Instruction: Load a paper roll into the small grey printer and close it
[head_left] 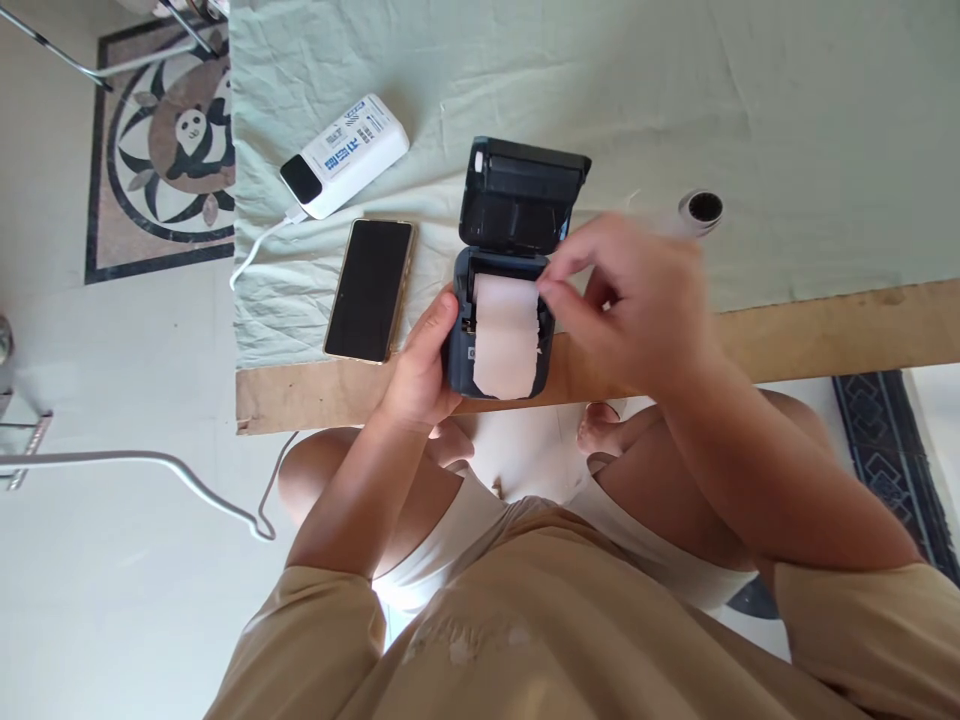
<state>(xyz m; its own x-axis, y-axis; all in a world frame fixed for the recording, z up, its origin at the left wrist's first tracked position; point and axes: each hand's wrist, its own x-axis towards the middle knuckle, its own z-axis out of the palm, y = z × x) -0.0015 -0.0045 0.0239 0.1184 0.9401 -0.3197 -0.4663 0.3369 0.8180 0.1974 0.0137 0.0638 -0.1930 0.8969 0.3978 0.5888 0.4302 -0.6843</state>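
Observation:
A small dark printer [459, 355] sits at the near edge of the table with its lid [521, 195] flipped open. A strip of white paper [506, 338] runs out of its roll bay over the front. My left hand [420, 365] grips the printer's left side. My right hand [634, 300] reaches in from the right, thumb and forefinger pinching at the paper's top right corner by the bay. A second paper roll [701, 210] lies on the cloth just behind my right hand.
A black phone [370, 290] lies face up left of the printer. Behind it a white power bank [345, 155] has a white cable [255, 250] trailing off the table's left edge. Pale green cloth [750, 110] covers the table; bare wood edge [825, 335] shows near me.

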